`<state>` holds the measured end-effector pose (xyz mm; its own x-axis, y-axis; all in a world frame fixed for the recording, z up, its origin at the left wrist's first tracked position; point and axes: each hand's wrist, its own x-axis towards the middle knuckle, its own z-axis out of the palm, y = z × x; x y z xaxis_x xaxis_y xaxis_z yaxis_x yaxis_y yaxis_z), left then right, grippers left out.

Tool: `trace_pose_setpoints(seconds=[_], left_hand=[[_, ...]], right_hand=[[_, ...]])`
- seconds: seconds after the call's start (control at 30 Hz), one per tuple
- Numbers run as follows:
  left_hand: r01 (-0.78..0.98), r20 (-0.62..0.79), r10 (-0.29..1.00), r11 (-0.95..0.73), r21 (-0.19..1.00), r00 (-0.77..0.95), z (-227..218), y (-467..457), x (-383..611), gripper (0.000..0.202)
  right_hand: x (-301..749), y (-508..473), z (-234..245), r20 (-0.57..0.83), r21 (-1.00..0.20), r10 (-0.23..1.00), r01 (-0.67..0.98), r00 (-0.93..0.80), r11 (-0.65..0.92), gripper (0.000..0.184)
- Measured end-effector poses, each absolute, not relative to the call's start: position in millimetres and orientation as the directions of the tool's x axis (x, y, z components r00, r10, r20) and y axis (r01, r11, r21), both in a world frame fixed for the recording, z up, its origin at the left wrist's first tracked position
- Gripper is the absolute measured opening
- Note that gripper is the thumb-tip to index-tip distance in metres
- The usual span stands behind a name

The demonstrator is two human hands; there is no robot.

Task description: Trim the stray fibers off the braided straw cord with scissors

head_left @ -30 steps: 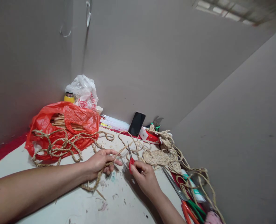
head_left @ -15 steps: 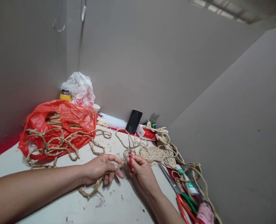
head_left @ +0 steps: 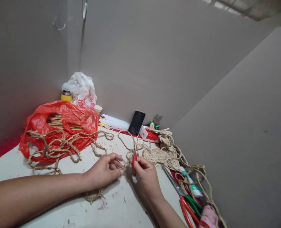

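My left hand [head_left: 107,169] is closed, with thumb and fingers pinching a braided straw rope [head_left: 125,165]. One stretch of this rope hangs below the palm and lies on the table; its other end runs toward my right hand [head_left: 148,180]. That hand is closed round the red handles of small scissors [head_left: 134,163], whose blades point up and away from me. Whether the blades touch the rope, I cannot tell. Just beyond the scissors lies a flat coil of thinner straw cord [head_left: 155,155].
A red plastic bag [head_left: 39,118] of thin sticks stands at left with loose braid draped over it. A phone [head_left: 137,123] leans against the back wall. Large scissors [head_left: 188,209] and tangled cord line the right edge. Scraps dot the white table [head_left: 121,209].
My left fingers have curled in from a more spread pose, and the hand has turned slightly. The scissors in my right hand have shifted only a little.
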<state>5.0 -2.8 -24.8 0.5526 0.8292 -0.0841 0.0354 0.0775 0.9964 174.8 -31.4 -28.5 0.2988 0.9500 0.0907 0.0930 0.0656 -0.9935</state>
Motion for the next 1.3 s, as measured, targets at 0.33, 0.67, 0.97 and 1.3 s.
trace_pose_setpoints(seconds=[0.33, 0.67, 0.97, 1.3], left_hand=[[0.380, 0.293, 0.737, -0.596, 0.707, 0.610, -24.6, -5.9, -5.5, 0.017], [0.070, -0.046, 0.753, -0.001, 0.998, 0.656, -21.1, -7.0, 2.1, 0.022], [-0.107, -0.189, 0.539, 0.470, 0.876, 0.821, -14.5, 0.4, 1.9, 0.026], [-0.082, -0.232, 0.584, 0.460, 0.884, 0.778, -17.1, 1.3, 0.6, 0.044]], right_hand=[[169.5, -35.6, -28.0, 0.104, -0.985, 0.944, 0.165, 0.313, 0.053, 0.026], [172.9, -32.0, -31.7, 0.047, -0.998, 0.952, 0.058, 0.301, 0.031, 0.034], [171.0, -31.6, -21.1, -0.075, -0.985, 0.982, -0.164, 0.172, -0.046, 0.037], [168.8, -32.7, -23.0, 0.005, -0.996, 0.967, -0.082, 0.255, 0.027, 0.033]])
